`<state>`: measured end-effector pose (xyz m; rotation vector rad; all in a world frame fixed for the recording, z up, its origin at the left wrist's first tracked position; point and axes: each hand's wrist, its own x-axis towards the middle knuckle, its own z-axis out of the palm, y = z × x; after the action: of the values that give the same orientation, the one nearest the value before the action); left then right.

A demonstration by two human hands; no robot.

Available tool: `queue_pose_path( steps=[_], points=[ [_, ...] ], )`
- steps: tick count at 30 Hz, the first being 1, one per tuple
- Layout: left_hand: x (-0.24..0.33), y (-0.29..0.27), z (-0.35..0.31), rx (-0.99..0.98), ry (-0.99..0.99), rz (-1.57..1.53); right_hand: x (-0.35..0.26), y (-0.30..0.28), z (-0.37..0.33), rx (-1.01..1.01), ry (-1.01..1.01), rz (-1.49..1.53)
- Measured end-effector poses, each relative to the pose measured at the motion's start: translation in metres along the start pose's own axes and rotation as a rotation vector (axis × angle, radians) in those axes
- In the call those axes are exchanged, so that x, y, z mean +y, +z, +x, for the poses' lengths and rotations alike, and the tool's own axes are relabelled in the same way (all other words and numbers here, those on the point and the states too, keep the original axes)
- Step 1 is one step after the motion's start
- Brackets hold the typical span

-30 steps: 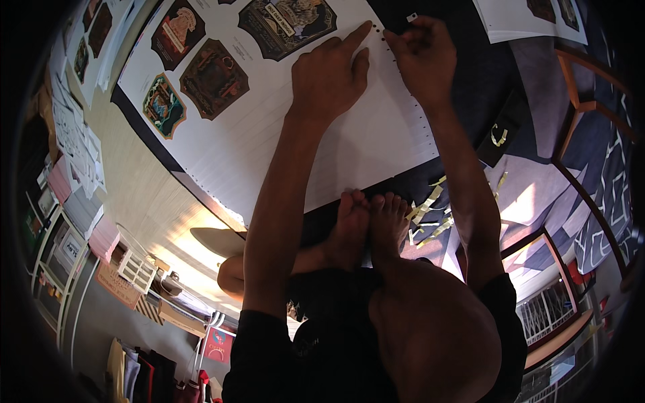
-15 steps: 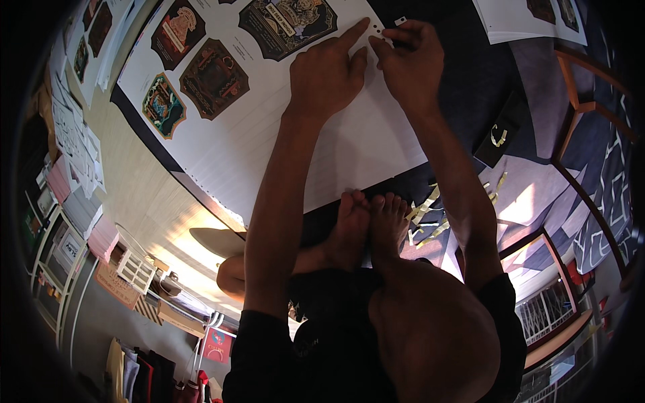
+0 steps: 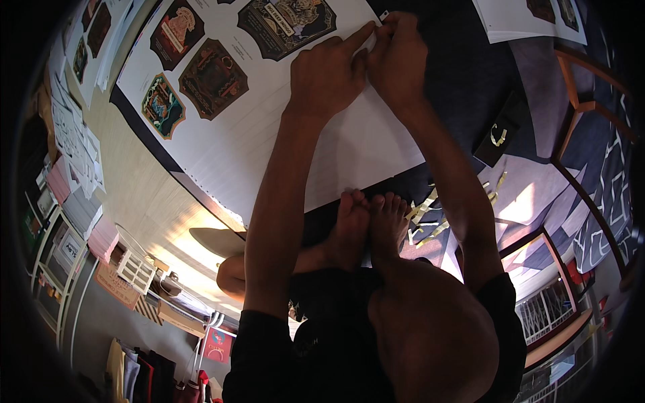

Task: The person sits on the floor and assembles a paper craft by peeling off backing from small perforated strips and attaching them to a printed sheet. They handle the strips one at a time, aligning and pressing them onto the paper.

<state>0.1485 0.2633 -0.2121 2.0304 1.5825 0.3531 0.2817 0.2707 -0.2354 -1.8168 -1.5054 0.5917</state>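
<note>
A large white sheet [image 3: 222, 148] printed with dark shield-shaped labels [image 3: 211, 77] lies on a dark mat in front of me. My left hand [image 3: 326, 74] presses down on the sheet near its far right edge, index finger stretched out. My right hand [image 3: 396, 57] is right beside it, touching it, with its fingertips pinched on that same edge, where a small white bit [image 3: 383, 15] sticks out. What the fingers pinch is too small to make out. My bare feet [image 3: 369, 225] rest on the sheet's near edge.
A black box with a gold mark [image 3: 500, 131] lies on the dark mat to the right, with yellow strips [image 3: 430, 215] scattered near my feet. A wooden chair frame [image 3: 591, 107] stands far right. Stacks of cards [image 3: 80, 208] line the left. Another printed sheet [image 3: 531, 17] lies top right.
My right hand has moved left along the sheet's edge until it touches my left hand. The left hand has stayed pressed on the sheet.
</note>
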Motion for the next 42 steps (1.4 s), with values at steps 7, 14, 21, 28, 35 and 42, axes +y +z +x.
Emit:
queue_pose_path(
  steps=[7,14,21,28,35,42],
  points=[
    [-0.001,0.000,0.001,0.010,0.010,0.006,0.013,-0.004,0.000,-0.040,-0.167,0.090],
    [-0.001,-0.005,0.001,-0.021,0.007,-0.019,0.028,-0.017,0.002,-0.022,-0.137,0.262],
    [-0.002,-0.002,0.000,-0.006,0.003,0.015,0.010,-0.026,0.006,-0.108,-0.092,0.229],
    [0.001,0.001,-0.002,0.010,0.040,0.112,0.020,-0.027,0.002,-0.005,0.042,0.541],
    [0.006,0.002,-0.009,0.037,0.074,0.174,0.039,-0.057,-0.016,-0.059,0.288,0.734],
    [0.002,0.003,-0.017,0.040,0.126,0.049,0.032,-0.045,-0.024,-0.028,0.216,0.583]
  ],
)
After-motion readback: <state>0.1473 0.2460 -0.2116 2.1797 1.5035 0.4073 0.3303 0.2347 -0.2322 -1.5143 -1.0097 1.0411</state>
